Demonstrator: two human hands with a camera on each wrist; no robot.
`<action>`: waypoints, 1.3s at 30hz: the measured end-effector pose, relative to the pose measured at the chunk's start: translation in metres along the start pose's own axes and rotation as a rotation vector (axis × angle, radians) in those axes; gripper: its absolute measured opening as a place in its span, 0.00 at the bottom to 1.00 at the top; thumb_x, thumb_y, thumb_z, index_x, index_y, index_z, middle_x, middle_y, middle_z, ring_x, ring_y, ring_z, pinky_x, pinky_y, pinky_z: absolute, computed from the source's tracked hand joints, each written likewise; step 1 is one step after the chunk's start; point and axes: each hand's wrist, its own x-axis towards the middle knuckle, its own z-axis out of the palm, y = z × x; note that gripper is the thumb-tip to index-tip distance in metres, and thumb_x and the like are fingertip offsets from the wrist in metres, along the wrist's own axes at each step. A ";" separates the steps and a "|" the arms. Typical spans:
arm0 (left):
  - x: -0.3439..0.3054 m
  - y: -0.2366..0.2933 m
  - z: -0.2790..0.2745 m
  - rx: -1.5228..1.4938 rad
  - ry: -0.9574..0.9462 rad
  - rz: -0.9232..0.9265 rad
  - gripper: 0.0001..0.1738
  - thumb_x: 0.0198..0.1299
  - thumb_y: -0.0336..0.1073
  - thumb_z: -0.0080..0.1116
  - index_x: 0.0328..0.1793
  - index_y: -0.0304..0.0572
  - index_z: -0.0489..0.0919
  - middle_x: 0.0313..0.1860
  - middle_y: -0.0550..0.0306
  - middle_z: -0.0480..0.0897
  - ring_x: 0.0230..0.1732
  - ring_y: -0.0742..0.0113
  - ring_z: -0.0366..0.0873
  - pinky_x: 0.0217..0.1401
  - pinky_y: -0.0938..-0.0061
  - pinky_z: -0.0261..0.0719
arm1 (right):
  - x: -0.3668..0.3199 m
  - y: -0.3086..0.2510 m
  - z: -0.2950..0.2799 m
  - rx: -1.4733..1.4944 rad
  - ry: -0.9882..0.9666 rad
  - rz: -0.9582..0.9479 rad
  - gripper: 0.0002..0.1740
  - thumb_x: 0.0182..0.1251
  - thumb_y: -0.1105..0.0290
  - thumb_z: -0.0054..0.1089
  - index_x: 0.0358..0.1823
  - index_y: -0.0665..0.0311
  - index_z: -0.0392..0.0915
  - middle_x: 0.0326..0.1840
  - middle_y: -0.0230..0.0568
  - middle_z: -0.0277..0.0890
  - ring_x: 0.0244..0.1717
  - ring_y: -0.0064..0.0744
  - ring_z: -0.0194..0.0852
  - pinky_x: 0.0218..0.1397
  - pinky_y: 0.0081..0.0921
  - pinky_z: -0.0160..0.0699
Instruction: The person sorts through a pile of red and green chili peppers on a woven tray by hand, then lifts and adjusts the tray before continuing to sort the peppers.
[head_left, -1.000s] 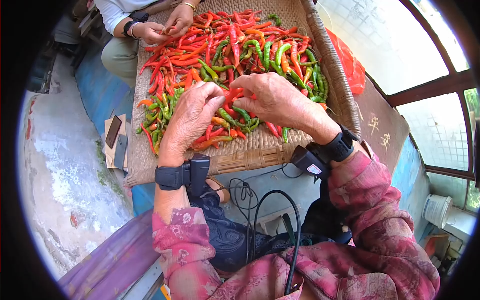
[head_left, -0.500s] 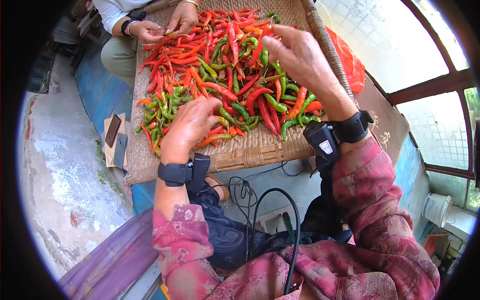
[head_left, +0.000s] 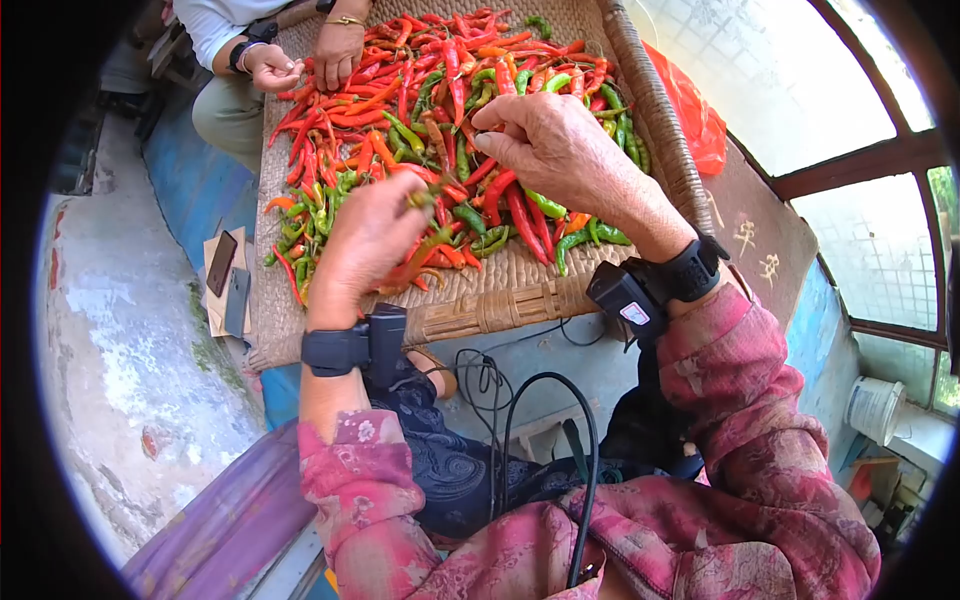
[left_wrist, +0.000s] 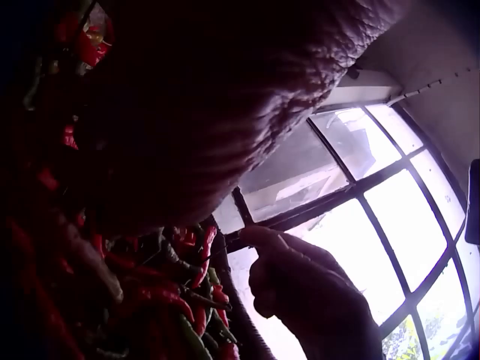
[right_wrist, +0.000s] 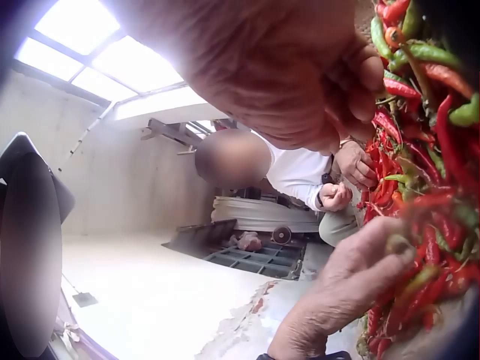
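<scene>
My left hand (head_left: pixel 368 235), a little blurred by motion, is low over the near left of the chili pepper heap (head_left: pixel 385 110). Its fingers curl round a green-and-orange chili pepper (right_wrist: pixel 421 279), with greenish ends showing at the fingertips. Over the middle of the heap, my right hand (head_left: pixel 570 150) has its fingers bent and thumb near the index finger. In the left wrist view that hand (left_wrist: pixel 307 292) appears as a dark shape against the window. I cannot tell whether it pinches anything. Red, green and orange peppers lie beneath both hands.
The peppers lie on a woven tray (head_left: pixel 655 110) with a raised rim. Across it, another person's hands (head_left: pixel 340 52) are at the far left peppers. A red plastic bag (head_left: pixel 690 120) is beyond the right rim. Two phones (head_left: pixel 222 262) lie at the left. Cables (head_left: pixel 490 385) hang below the tray.
My right hand went out to the far right peppers and has come back toward the middle. My left hand now holds a pepper. The other person's hands have moved apart.
</scene>
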 end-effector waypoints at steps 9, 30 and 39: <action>0.003 0.015 -0.003 -1.085 0.046 -0.057 0.14 0.63 0.39 0.54 0.51 0.42 0.76 0.30 0.69 0.75 0.27 0.83 0.69 0.29 0.87 0.69 | 0.006 -0.010 0.025 0.375 -0.219 0.057 0.18 0.65 0.68 0.53 0.53 0.71 0.73 0.30 0.37 0.78 0.29 0.20 0.71 0.33 0.22 0.72; 0.007 0.008 -0.002 -1.047 0.220 -0.211 0.22 0.65 0.50 0.49 0.42 0.35 0.77 0.27 0.60 0.78 0.24 0.79 0.73 0.28 0.84 0.74 | 0.014 0.000 0.004 0.162 -0.001 -0.067 0.20 0.62 0.54 0.54 0.33 0.66 0.76 0.30 0.51 0.76 0.34 0.52 0.77 0.38 0.44 0.75; 0.015 0.019 0.006 -1.207 0.205 -0.200 0.17 0.65 0.44 0.50 0.43 0.36 0.77 0.31 0.61 0.79 0.26 0.78 0.75 0.31 0.83 0.75 | -0.002 -0.015 0.027 -0.026 -0.092 -0.030 0.19 0.61 0.57 0.53 0.26 0.70 0.74 0.24 0.55 0.75 0.31 0.54 0.78 0.35 0.46 0.76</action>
